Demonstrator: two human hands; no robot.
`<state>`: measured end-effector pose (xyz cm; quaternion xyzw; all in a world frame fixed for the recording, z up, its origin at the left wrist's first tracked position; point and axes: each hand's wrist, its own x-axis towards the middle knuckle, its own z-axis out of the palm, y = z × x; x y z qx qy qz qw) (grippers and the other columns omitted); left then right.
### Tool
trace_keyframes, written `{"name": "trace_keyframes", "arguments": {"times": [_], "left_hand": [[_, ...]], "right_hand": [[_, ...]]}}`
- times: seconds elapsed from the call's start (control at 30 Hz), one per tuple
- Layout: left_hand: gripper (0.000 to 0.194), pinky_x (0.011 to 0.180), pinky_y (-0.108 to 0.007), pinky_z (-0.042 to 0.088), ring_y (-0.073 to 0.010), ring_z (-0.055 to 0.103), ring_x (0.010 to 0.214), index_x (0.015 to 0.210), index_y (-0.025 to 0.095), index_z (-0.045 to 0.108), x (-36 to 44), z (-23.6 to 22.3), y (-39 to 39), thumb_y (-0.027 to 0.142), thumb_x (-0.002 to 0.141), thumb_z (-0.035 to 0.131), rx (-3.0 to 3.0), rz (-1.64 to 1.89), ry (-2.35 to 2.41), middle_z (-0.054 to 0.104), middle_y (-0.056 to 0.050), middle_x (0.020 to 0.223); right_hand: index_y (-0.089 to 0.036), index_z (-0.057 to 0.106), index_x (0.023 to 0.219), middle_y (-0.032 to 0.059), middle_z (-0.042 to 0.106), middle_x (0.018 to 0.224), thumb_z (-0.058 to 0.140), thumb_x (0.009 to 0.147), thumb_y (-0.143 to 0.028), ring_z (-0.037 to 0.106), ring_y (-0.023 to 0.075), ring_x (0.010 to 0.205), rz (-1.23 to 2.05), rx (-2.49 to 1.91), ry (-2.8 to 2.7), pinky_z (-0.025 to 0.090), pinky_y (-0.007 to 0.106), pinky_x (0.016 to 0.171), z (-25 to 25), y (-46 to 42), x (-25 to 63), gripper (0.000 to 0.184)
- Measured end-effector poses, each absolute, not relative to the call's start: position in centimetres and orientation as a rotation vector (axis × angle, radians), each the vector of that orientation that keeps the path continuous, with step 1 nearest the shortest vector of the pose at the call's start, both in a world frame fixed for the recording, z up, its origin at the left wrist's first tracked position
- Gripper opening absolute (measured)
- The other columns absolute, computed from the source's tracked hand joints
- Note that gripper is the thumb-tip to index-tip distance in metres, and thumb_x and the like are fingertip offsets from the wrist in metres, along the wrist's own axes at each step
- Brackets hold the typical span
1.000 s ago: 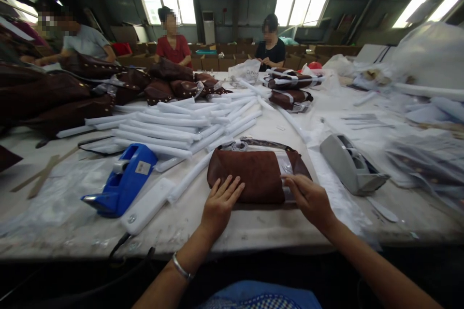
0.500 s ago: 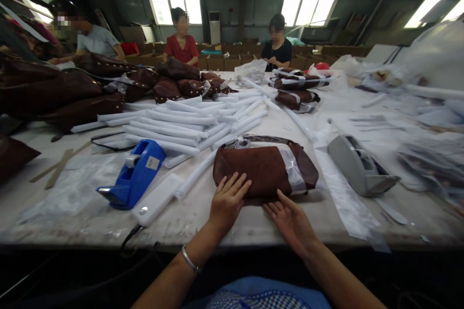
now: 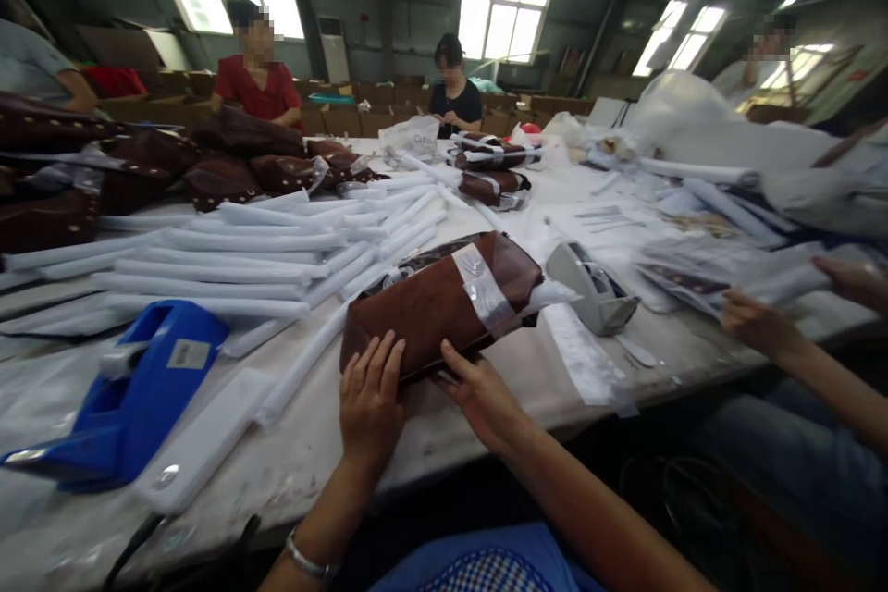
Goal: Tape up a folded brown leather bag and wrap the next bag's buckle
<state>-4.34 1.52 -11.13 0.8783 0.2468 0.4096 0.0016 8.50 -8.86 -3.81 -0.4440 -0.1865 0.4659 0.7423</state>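
A brown leather handbag point(image 3: 423, 303) is turned at an angle in front of me, its right end higher in view than its left. Clear film or tape wraps its right part, and white wrapping sticks out at that end. My left hand point(image 3: 371, 398) holds the lower left side, fingers laid together over the leather and thumb hidden. On the lower front edge, my right hand point(image 3: 482, 393) grips the bag with its thumb on the face and its fingers underneath.
Left stands a blue tape dispenser point(image 3: 149, 388) beside a white corded device point(image 3: 204, 439). White wrapped rolls point(image 3: 228, 266) and brown bags point(image 3: 222, 176) lie behind. A grey tape dispenser point(image 3: 589, 287) stands right; a neighbour's hands point(image 3: 763, 328) work there. Other people are across the table.
My view has swung right, bringing a neighbour's hands into sight. The handbag has turned, its right end rising, and my right hand's fingers have moved under its edge.
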Motion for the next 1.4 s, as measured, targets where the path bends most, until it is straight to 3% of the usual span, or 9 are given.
{"name": "trace_keyframes", "arguments": {"times": [0.13,0.33,0.43,0.67,0.87,1.03,1.1,1.27,1.4], "left_hand": [[0.067,0.115,-0.042,0.037,-0.0268,0.052,0.133,0.152,0.023,0.039,-4.1,-10.5,2.8,0.009,0.088,0.054,2.687,1.406,0.789,0.055,-0.007,0.144],[0.071,0.115,-0.041,0.039,-0.024,0.054,0.131,0.152,0.025,0.039,-3.4,-10.0,3.1,0.003,0.086,0.053,2.616,1.49,0.823,0.057,-0.005,0.143],[0.067,0.114,-0.041,0.041,-0.024,0.054,0.13,0.15,0.025,0.042,-3.2,-10.1,3.1,0.006,0.088,0.055,2.542,1.523,0.862,0.058,-0.006,0.141],[0.062,0.111,-0.041,0.044,-0.0244,0.056,0.129,0.147,0.024,0.045,-3.1,-10.3,3.2,0.009,0.089,0.06,2.452,1.561,0.928,0.06,-0.007,0.138],[0.06,0.112,-0.041,0.044,-0.0243,0.056,0.129,0.146,0.023,0.046,-3.2,-10.3,3.2,0.009,0.09,0.06,2.436,1.57,0.942,0.06,-0.007,0.138],[0.06,0.111,-0.04,0.045,-0.0239,0.056,0.128,0.147,0.024,0.046,-3.2,-9.9,3.4,0.01,0.09,0.061,2.408,1.575,0.971,0.061,-0.007,0.138],[0.06,0.111,-0.04,0.045,-0.0238,0.056,0.128,0.147,0.024,0.045,-3.2,-9.9,3.4,0.011,0.09,0.062,2.392,1.576,0.986,0.061,-0.006,0.137],[0.06,0.112,-0.04,0.044,-0.0241,0.055,0.129,0.147,0.023,0.045,-3.2,-10.1,3.5,0.012,0.091,0.062,2.368,1.567,0.989,0.061,-0.007,0.138],[0.057,0.112,-0.038,0.043,-0.0237,0.056,0.128,0.146,0.023,0.047,-3.4,-10.1,3.7,0.012,0.091,0.061,2.345,1.589,0.966,0.061,-0.007,0.137]], "right_hand": [[-0.023,0.067,0.122,0.0073,0.066,0.123,0.072,0.089,-0.049,0.062,0.0287,0.113,0.972,-1.325,-0.814,0.056,0.044,0.094,-3.2,-10.9,11.2,0.042],[-0.022,0.065,0.128,0.0117,0.061,0.133,0.053,0.097,-0.029,0.052,0.0327,0.127,-0.21,-2.099,-1.427,0.041,0.053,0.111,-5.9,-17.2,24.4,0.034],[-0.016,0.066,0.125,0.017,0.054,0.141,0.054,0.093,-0.023,0.044,0.0375,0.134,-0.42,-2.38,-1.489,0.043,0.058,0.108,-8.3,-19.7,30.2,0.035],[-0.02,0.075,0.101,0.0117,0.07,0.114,0.05,0.095,-0.021,0.061,0.0311,0.114,-0.437,-2.369,-1.468,0.052,0.05,0.1,-9.8,-19.3,32.9,0.025],[-0.023,0.075,0.1,0.0073,0.07,0.117,0.051,0.098,-0.032,0.064,0.0279,0.111,-0.409,-2.224,-1.401,0.052,0.046,0.1,-7.2,-18.1,27.5,0.025],[-0.031,0.077,0.105,0.002,0.073,0.11,0.06,0.096,-0.045,0.07,0.027,0.097,0.738,-1.983,-1.466,0.058,0.039,0.087,-3.2,-20.0,20.6,0.023],[-0.03,0.075,0.112,0.0028,0.074,0.108,0.061,0.096,-0.049,0.07,0.0275,0.095,0.967,-1.951,-1.429,0.058,0.038,0.086,-2.5,-20.0,20.0,0.029],[-0.016,0.058,0.138,0.014,0.053,0.143,0.049,0.098,-0.053,0.05,0.0325,0.131,0.063,-2.142,-1.284,0.04,0.05,0.113,-6.4,-16.0,22.9,0.054],[0.002,0.044,0.145,0.0265,0.034,0.153,0.052,0.097,-0.053,0.027,0.0387,0.145,0.023,-2.417,-1.419,0.027,0.057,0.119,-10.6,-12.2,23.4,0.073]]}}
